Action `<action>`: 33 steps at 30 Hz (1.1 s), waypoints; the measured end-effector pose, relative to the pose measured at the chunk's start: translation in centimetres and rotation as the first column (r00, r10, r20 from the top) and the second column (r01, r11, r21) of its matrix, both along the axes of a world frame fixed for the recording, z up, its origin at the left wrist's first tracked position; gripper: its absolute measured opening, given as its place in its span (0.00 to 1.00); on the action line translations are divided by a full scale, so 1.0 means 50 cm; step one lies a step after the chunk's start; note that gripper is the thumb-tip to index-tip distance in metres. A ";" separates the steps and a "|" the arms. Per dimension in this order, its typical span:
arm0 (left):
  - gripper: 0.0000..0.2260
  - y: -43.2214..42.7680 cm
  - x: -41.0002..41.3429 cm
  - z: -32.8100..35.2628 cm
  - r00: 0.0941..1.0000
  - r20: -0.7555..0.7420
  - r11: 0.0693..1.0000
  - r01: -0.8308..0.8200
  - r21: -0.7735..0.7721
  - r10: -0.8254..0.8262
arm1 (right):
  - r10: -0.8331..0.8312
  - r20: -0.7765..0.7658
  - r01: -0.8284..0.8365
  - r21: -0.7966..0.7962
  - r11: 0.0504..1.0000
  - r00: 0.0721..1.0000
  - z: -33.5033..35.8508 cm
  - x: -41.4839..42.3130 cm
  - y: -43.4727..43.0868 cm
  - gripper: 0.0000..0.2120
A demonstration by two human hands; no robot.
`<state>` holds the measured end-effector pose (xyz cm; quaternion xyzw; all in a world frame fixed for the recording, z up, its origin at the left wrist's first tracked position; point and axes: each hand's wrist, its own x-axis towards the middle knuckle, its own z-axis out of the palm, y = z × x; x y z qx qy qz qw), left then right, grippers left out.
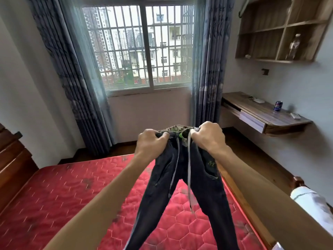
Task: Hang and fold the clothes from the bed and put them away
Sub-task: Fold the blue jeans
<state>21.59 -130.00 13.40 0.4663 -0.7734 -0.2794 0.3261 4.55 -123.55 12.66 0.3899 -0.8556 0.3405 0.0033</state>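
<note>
A pair of dark trousers (203, 179) with grey drawstrings and green lettering hangs in the air over the red quilted mattress (59, 193). My left hand (152, 142) grips the left side of the waistband. My right hand (209, 137) grips the right side. Both arms are stretched forward at chest height. The two legs hang down apart, and their lower ends run out of the bottom of the view.
A wooden headboard (12, 159) stands at the left. A barred window (138, 47) with grey curtains is ahead. A wall desk (264, 114) with a can (278, 106) and wooden wall shelves (281, 31) are at the right. Wooden floor lies between bed and desk.
</note>
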 end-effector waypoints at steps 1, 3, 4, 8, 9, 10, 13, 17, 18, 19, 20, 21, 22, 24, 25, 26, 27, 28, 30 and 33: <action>0.20 0.010 -0.010 0.000 1.000 -0.017 0.999 0.015 0.038 -0.014 | 0.030 -0.009 -0.030 -0.015 0.999 1.000 0.006 0.014 -0.006 0.16; 0.20 0.022 -0.024 0.002 0.995 -0.091 0.988 0.055 0.141 -0.043 | 0.114 -0.034 -0.116 -0.061 0.991 0.993 0.015 0.036 -0.014 0.18; 0.21 0.023 -0.029 0.004 0.986 -0.158 0.976 0.082 0.201 -0.050 | 0.170 -0.048 -0.174 -0.085 0.981 0.984 0.017 0.045 -0.015 0.20; 0.18 0.025 -0.039 0.013 0.901 -0.433 0.922 0.184 0.341 -0.019 | 0.396 0.082 -0.372 -0.210 0.904 0.915 0.023 0.051 0.004 0.28; 0.17 0.026 -0.039 0.017 0.873 -0.488 0.909 0.210 0.360 -0.009 | 0.475 0.186 -0.428 -0.245 0.870 0.860 0.025 0.048 0.013 0.30; 0.18 0.026 -0.040 0.019 0.842 -0.540 0.889 0.249 0.383 -0.003 | 0.551 0.274 -0.486 -0.272 0.830 0.788 0.027 0.045 0.019 0.30; 0.20 0.031 -0.038 0.024 0.772 -0.635 0.800 0.392 0.454 -0.018 | 0.642 0.241 -0.588 -0.263 0.765 0.728 0.021 0.036 0.022 0.25; 0.23 0.016 -0.025 0.023 0.781 -0.622 0.805 0.406 0.432 -0.060 | 0.575 0.133 -0.492 -0.387 0.780 0.807 0.001 0.006 0.017 0.16; 0.22 0.004 -0.017 0.017 0.809 -0.582 0.883 0.331 0.334 -0.083 | 0.606 0.174 -0.488 -0.444 0.752 0.776 0.000 0.005 0.021 0.14; 0.19 -0.016 -0.009 0.005 0.844 -0.528 0.958 0.219 0.183 -0.092 | 0.634 0.208 -0.483 -0.487 0.727 0.745 0.002 0.007 0.028 0.13; 0.14 -0.038 0.002 -0.009 0.872 -0.485 0.996 0.087 0.009 -0.072 | 0.649 0.225 -0.474 -0.519 0.711 0.727 0.004 0.008 0.033 0.13; 0.09 -0.058 0.013 -0.024 0.881 -0.470 0.993 -0.006 -0.115 -0.049 | 0.653 0.235 -0.457 -0.547 0.701 0.720 0.004 0.009 0.037 0.13; 0.11 -0.074 0.024 -0.039 0.881 -0.472 0.984 -0.058 -0.169 -0.029 | 0.650 0.261 -0.426 -0.576 0.698 0.713 0.003 0.006 0.040 0.12; 0.35 -0.106 0.047 -0.074 0.881 -0.472 0.997 -0.010 -0.080 -0.029 | 0.658 0.353 -0.327 -0.654 0.682 0.666 0.001 -0.005 0.043 0.11; 0.46 -0.118 0.058 -0.085 0.882 -0.470 0.997 0.060 0.053 -0.029 | 0.668 0.403 -0.273 -0.689 0.671 0.625 0.002 -0.010 0.046 0.10; 0.55 -0.130 0.068 -0.098 0.857 -0.512 0.960 0.193 0.202 -0.065 | 0.681 0.449 -0.228 -0.713 0.663 0.578 0.005 -0.013 0.047 0.10; 0.60 -0.135 0.076 -0.106 0.810 -0.575 0.880 0.352 0.320 -0.115 | 0.691 0.483 -0.198 -0.724 0.661 0.538 0.006 -0.015 0.047 0.11; 0.59 -0.137 0.080 -0.109 0.752 -0.640 0.780 0.491 0.386 -0.157 | 0.700 0.506 -0.191 -0.725 0.662 0.503 0.006 -0.018 0.046 0.11; 0.46 -0.140 0.077 -0.105 0.681 -0.706 0.683 0.610 0.400 -0.194 | 0.724 0.521 -0.226 -0.718 0.658 0.453 -0.001 -0.024 0.037 0.13; 0.31 -0.155 0.069 -0.088 0.698 -0.696 0.733 0.561 0.384 -0.169 | 0.709 0.514 -0.301 -0.663 0.686 0.482 -0.017 -0.037 0.020 0.12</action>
